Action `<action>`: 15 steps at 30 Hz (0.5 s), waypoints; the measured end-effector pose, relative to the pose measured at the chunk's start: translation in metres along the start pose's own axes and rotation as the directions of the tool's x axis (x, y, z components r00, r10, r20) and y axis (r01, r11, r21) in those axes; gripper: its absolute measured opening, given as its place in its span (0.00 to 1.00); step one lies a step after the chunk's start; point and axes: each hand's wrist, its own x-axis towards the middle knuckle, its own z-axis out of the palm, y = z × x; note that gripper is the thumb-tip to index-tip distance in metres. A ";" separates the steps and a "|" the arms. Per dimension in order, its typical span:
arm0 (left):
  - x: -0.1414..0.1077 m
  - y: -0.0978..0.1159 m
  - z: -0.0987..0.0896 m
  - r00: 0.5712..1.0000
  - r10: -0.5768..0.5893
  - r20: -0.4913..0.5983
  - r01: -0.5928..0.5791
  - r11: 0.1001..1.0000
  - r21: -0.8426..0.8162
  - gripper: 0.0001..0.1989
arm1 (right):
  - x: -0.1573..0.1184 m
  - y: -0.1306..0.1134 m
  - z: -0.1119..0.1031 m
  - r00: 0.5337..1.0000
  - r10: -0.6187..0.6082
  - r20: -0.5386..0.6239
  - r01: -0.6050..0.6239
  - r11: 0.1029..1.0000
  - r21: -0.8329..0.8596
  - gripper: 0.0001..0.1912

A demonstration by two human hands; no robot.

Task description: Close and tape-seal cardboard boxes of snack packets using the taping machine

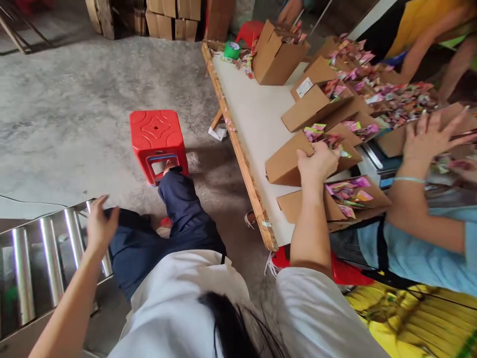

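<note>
My right hand is at an open cardboard box on the table. Its thumb lies against the box's near side and its fingers curl over the rim, by small pink and green packets. Just nearer to me stands another cardboard box filled with pink packets, partly behind my right forearm. My left hand is raised beside the roller conveyor, holding nothing, with its fingers apart. What my right fingertips touch inside the box is hidden.
A wood-edged white table holds several more packet-filled boxes and green tape. Co-workers' arms reach in from the right, one hand over a box. A red stool stands on the floor. Stacked cartons are behind.
</note>
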 end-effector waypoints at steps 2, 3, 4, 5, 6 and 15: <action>0.004 0.051 0.040 0.975 -0.008 0.221 0.049 0.982 -0.181 0.29 | 0.000 0.006 -0.010 0.999 -0.011 -0.047 0.013 0.999 0.049 0.16; 0.003 0.079 0.062 0.937 0.005 0.348 0.103 0.951 -0.290 0.32 | -0.002 0.008 -0.019 0.996 -0.036 -0.081 0.042 0.996 0.080 0.15; -0.001 0.109 0.086 0.873 0.035 0.486 0.178 0.906 -0.384 0.35 | -0.008 0.011 -0.029 0.990 -0.073 -0.123 0.087 0.990 0.111 0.14; -0.006 0.140 0.109 0.800 0.050 0.599 0.286 0.844 -0.454 0.38 | -0.016 0.012 -0.041 0.978 -0.118 -0.173 0.142 0.980 0.137 0.13; -0.013 0.170 0.131 0.704 0.059 0.708 0.424 0.764 -0.486 0.40 | -0.027 0.011 -0.055 0.960 -0.168 -0.223 0.206 0.966 0.156 0.13; -0.044 0.238 0.168 0.323 0.095 0.942 0.946 -0.063 -0.318 0.25 | -0.157 -0.054 -0.134 0.616 -0.728 -0.302 0.764 0.457 0.455 0.08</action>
